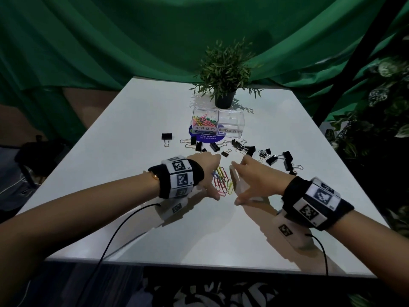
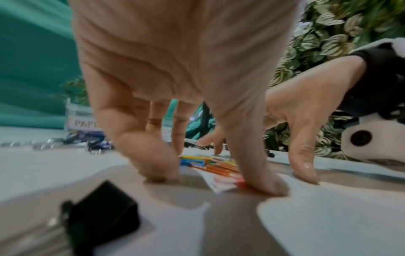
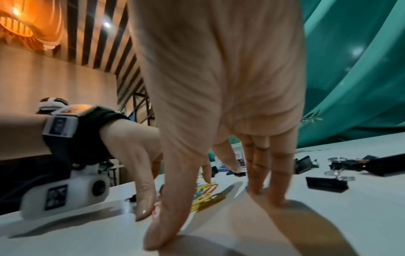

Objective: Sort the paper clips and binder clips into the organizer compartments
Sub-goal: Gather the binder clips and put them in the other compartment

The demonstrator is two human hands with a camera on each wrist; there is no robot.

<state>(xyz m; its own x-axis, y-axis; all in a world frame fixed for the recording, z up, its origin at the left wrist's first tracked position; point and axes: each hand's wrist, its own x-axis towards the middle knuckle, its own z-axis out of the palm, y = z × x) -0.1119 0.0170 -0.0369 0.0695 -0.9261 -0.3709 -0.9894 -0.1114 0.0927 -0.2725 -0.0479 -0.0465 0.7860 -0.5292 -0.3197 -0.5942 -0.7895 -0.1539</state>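
Loose coloured paper clips (image 1: 222, 180) lie in a small pile on the white table (image 1: 132, 218). My left hand (image 1: 211, 176) and right hand (image 1: 245, 181) stand on either side of it, fingers straight, tips on the table. In the wrist views the left fingers (image 2: 151, 161) and right fingers (image 3: 269, 187) touch the surface beside the clips (image 2: 219, 164) (image 3: 206, 195); neither hand holds anything. Behind stands the clear organizer (image 1: 219, 135): the PAPER CLIPS side (image 1: 204, 121) holds coloured clips, and the BINDER CLIPS side (image 1: 231, 120) looks empty. Black binder clips (image 1: 243, 147) lie scattered between the organizer and my hands.
A potted plant (image 1: 224, 85) stands right behind the organizer. One binder clip (image 1: 166, 136) sits apart at the left, more (image 1: 281, 159) spread to the right. A blue round sticker (image 1: 208, 138) lies under the organizer. Cables hang off the table's front edge (image 1: 199, 265).
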